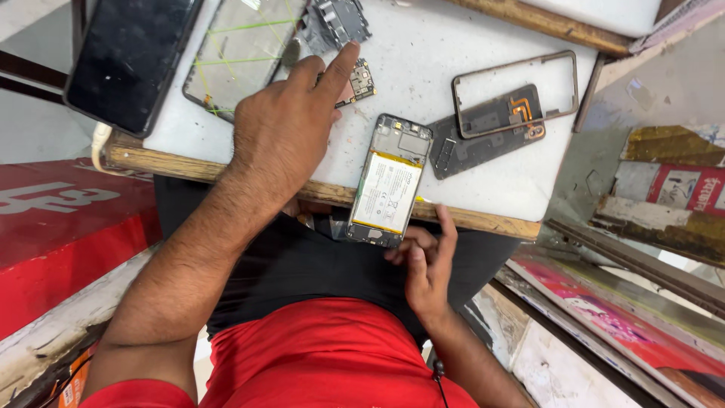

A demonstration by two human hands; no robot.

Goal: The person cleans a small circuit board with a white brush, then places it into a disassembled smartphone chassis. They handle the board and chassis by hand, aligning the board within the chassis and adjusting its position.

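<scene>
Head view: our right hand pinches the opened phone by its lower edge; left hand open, fingertip at circuit board. Light, rigid, fragile — we'd hold frame edges.

A white-and-yellow battery is showing in the grey opened phone, lying on the white board beside a brown frame.

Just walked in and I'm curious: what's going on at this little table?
A person sits at a white worktable with an opened phone, its battery exposed, hanging over the near edge. Their right hand steadies the phone's lower end from below. Their left hand reaches across, fingertip on a small circuit board. A loose phone frame and back cover lie to the right.
</scene>
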